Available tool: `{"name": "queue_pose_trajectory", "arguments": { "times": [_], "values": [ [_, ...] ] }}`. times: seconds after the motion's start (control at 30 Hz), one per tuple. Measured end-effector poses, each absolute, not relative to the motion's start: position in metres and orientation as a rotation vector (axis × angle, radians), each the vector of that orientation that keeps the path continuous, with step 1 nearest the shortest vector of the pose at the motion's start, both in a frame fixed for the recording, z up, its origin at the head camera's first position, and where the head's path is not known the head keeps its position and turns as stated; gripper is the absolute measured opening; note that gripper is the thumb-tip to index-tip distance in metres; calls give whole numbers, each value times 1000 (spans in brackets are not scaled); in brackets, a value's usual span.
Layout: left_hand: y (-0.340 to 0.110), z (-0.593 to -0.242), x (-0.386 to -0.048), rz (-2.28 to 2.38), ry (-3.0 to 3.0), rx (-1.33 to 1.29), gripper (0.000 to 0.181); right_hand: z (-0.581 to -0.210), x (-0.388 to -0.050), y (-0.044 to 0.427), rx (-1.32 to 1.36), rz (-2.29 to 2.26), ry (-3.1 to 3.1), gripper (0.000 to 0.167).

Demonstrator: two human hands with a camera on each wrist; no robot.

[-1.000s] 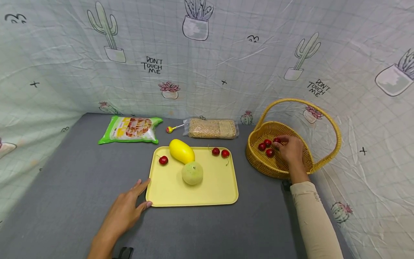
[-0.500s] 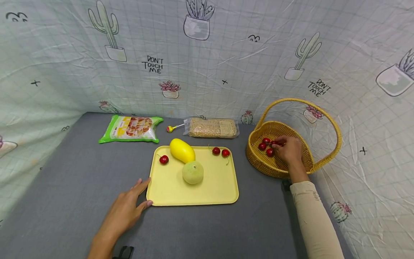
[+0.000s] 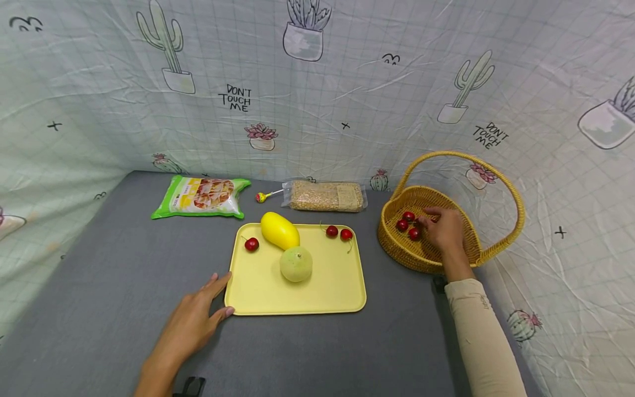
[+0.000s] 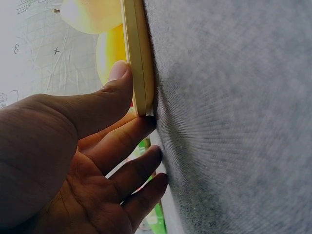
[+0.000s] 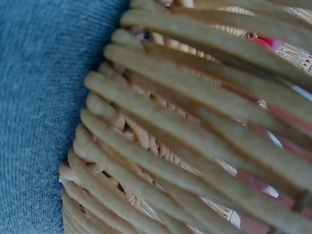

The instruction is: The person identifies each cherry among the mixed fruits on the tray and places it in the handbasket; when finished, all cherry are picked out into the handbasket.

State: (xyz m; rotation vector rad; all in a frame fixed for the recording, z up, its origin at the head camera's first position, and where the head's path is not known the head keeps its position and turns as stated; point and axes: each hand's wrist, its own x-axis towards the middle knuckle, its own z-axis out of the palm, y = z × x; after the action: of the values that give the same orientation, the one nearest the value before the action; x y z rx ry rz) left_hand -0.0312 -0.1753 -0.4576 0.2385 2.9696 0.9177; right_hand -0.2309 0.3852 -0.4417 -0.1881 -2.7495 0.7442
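My left hand [image 3: 188, 320] lies at the near left corner of a yellow tray [image 3: 327, 298], thumb and straight fingertips touching its edge; the left wrist view shows the thumb against the rim [image 4: 137, 58]. On the tray are a yellow mango [image 3: 279, 230], a round pale green fruit [image 3: 296, 264] and three cherries, one a cherry [image 3: 251, 244] at the left. My right hand [image 3: 446, 229] is inside a wicker basket [image 3: 407, 259], beside several cherries [image 3: 414, 234]. Its thumb and index finger look apart; a dark bit shows by the thumb. Wicker hides this hand's fingers in the right wrist view.
Behind the tray lie a green-and-white food bag [image 3: 203, 197], a lollipop [image 3: 263, 197] and a clear bag of grain [image 3: 324, 197]. The basket's tall handle [image 3: 513, 201] arches over its right side. A printed cloth [image 3: 317, 99] hangs behind the grey table [image 3: 99, 286].
A cherry between my right thumb and index finger has moved down and left toward the others, and those fingers now look parted. The left hand stays against the tray.
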Motion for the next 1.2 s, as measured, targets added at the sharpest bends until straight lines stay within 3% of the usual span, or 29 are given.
{"name": "queue_pose_trajectory", "arguments": {
  "times": [0.33,0.77,1.2],
  "values": [
    [-176,-457,-30,932,2975,244,76,-440,-234,379,-175,824,-2359,22],
    [-176,-455,-29,928,2952,226,77,-429,-228,369,114,722,-2011,27],
    [-176,-453,-31,937,2959,235,77,-413,-200,303,409,753,-1874,32]
  ]
}}
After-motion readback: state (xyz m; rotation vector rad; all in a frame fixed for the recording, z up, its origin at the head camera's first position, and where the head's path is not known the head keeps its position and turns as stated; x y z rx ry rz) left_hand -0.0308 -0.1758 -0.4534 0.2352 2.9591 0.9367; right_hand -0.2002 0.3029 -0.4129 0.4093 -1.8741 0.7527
